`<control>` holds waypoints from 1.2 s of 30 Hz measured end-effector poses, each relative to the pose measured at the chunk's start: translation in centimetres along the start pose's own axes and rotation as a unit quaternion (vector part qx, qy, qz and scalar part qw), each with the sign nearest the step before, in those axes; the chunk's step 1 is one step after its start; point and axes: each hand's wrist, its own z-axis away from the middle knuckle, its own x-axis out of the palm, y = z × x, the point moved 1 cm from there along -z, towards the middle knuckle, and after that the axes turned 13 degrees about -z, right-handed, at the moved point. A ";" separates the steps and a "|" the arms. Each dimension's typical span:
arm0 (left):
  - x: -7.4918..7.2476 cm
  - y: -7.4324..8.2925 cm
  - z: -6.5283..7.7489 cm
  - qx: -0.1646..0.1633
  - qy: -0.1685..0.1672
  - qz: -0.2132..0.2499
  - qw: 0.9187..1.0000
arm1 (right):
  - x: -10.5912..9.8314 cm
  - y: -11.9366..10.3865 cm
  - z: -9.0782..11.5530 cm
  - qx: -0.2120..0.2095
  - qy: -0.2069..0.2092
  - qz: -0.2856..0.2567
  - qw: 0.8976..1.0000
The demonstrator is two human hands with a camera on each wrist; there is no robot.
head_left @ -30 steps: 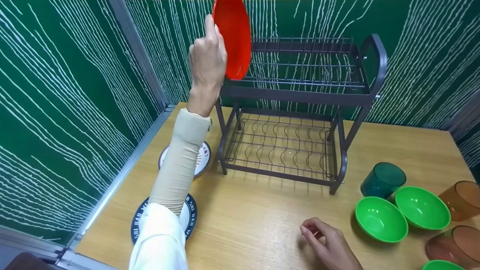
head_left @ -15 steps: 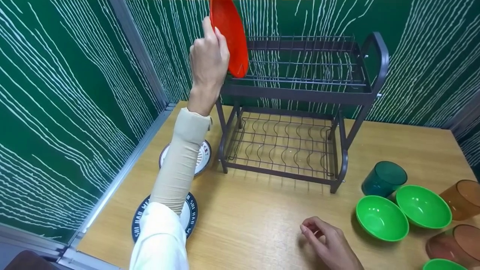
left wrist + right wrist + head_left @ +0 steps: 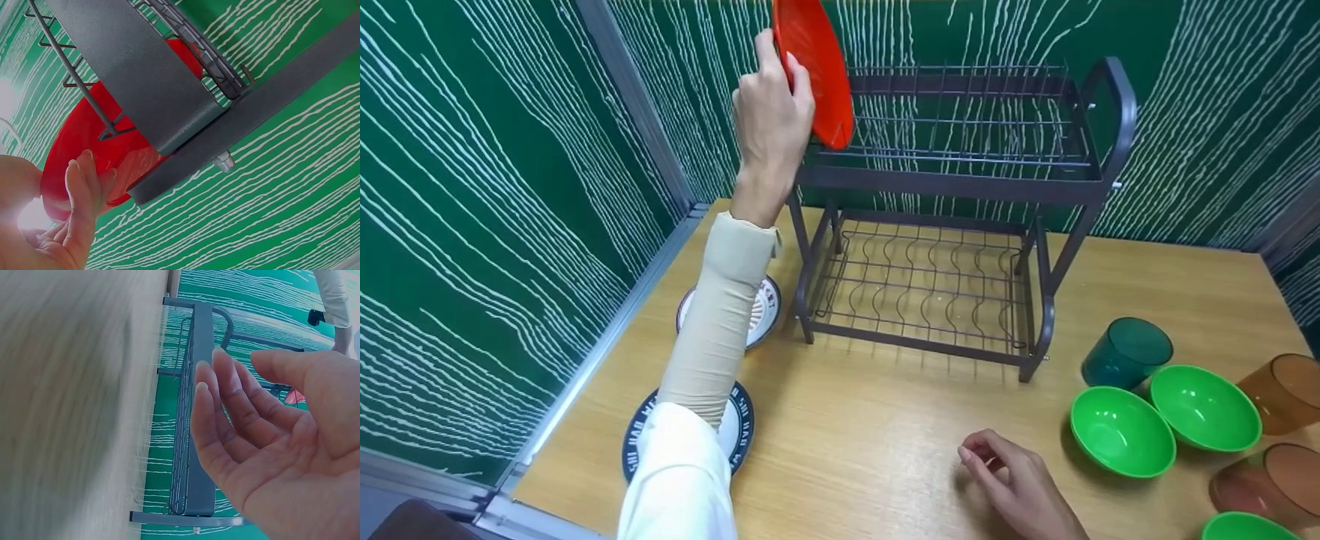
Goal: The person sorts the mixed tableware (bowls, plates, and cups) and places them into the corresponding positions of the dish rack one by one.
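My left hand (image 3: 772, 112) grips a red plate (image 3: 821, 79) by its near edge, thumb on one face and fingers on the other. The plate stands on edge, tilted, at the left end of the upper tier of a dark two-tier dish rack (image 3: 952, 182). In the left wrist view the red plate (image 3: 84, 135) shows behind the rack's wire dividers and side bar. Whether its lower edge rests on the wires cannot be told. My right hand (image 3: 1020, 480) lies over the table in front of the rack, fingers loosely bent with nothing in them.
Two patterned plates, one white (image 3: 765, 311) and one dark-rimmed (image 3: 742, 427), lie partly under my left arm. Green bowls (image 3: 1121, 431), a teal cup (image 3: 1129, 352) and orange-brown cups (image 3: 1286, 394) stand at the right. Green panels (image 3: 495, 225) enclose the table (image 3: 840, 450).
My left hand has shifted slightly left with the red plate, which now leans more to the left. The right hand has stayed in place.
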 end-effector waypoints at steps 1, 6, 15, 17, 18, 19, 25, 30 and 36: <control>0.0 0.0 0.0 0.001 0.002 0.000 1.000 | 0.0 0.0 0.0 0.002 -0.001 0.001 1.000; 0.0 0.0 -0.2 0.005 0.004 -0.006 1.000 | -0.1 0.0 -0.1 0.002 -0.001 -0.001 1.000; 0.1 -0.1 -0.2 0.004 -0.002 -0.019 1.000 | -0.1 0.0 -0.2 0.026 -0.012 -0.006 1.000; 0.2 -0.1 -0.2 0.005 -0.003 -0.019 1.000 | -0.2 0.0 -0.2 0.022 -0.015 -0.004 1.000; 0.2 -0.1 -0.2 0.006 -0.004 -0.018 1.000 | -0.2 0.1 -0.2 0.021 -0.016 -0.004 1.000; 0.2 -0.1 -0.2 0.006 -0.004 -0.015 1.000 | -0.2 0.1 -0.2 0.020 -0.017 -0.003 1.000; 0.2 -0.2 -0.2 0.009 0.000 -0.020 1.000 | -0.5 0.4 -0.2 0.010 -0.029 -0.003 1.000; 0.2 -0.2 -0.1 0.010 -0.003 -0.029 1.000 | -0.5 0.5 -0.2 0.009 -0.033 -0.002 0.999; 0.4 0.1 -0.2 0.014 -0.004 -0.025 1.000 | -0.4 0.7 -0.4 0.021 -0.029 -0.003 0.999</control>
